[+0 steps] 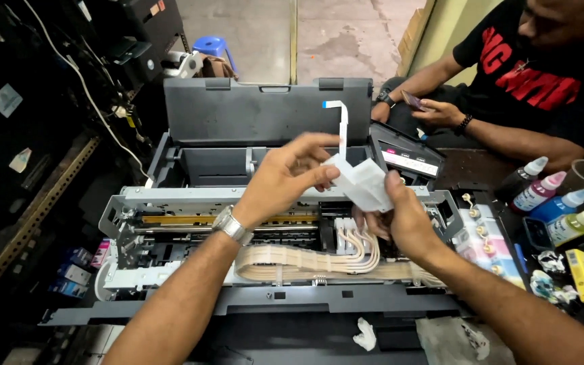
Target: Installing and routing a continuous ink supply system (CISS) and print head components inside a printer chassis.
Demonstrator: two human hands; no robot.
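Wearer's two forearms, bare from elbow to fingertips, with no sleeves visible. Left hand (282,179): a silver metal wristwatch (232,225) with a linked band circles the wrist. Right hand (400,216): no watch, ring or band visible. Fingernails are short and unpainted.

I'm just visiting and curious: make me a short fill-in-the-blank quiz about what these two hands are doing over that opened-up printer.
1. Both hands, the left hand and the right hand, hold a small ____ plastic part above the open printer.
2. The left wrist wears a metal ____.
3. The ink bottles stand to the ____ of the printer.
4. A bundle of pale tubes runs across the ____ of the printer.

Missing words: white; watch; right; inside
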